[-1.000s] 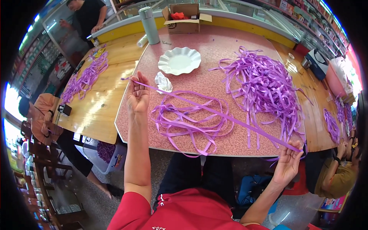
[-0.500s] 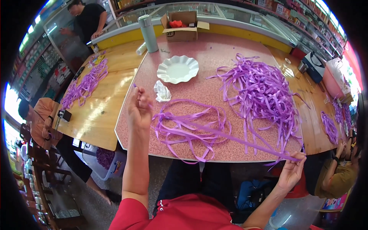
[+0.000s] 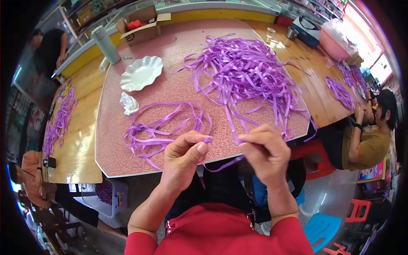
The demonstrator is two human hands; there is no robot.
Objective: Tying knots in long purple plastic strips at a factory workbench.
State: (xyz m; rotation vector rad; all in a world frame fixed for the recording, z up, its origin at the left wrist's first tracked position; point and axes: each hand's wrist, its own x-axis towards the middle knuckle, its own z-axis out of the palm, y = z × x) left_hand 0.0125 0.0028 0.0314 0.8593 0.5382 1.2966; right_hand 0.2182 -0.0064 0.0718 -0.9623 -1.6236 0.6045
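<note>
Over the table's front edge, my left hand point(image 3: 180, 160) pinches a small purple end of ribbon between thumb and forefinger. Close by on its right, my right hand point(image 3: 268, 156) has its fingers closed on a purple ribbon point(image 3: 233, 135) at the near side of the pile. A slack length of ribbon sags between the two hands, below the table edge. Loose ribbon loops point(image 3: 140, 127) lie on the pink speckled tabletop point(image 3: 170, 91), beyond my left hand. Farther back to the right spreads a big tangled ribbon pile point(image 3: 250, 70).
Left of centre are a white wavy-rimmed plate point(image 3: 142, 73), a crumpled tissue point(image 3: 129, 103), a pale green bottle point(image 3: 106, 46) and an open cardboard box point(image 3: 141, 36). Wooden tables flank mine, with more ribbons on them. A seated person point(image 3: 365, 140) works at the right.
My hands have come together from far apart: the left moved right and nearer, the right moved left. The stretched ribbon has gone slack. My view has turned to the right.
</note>
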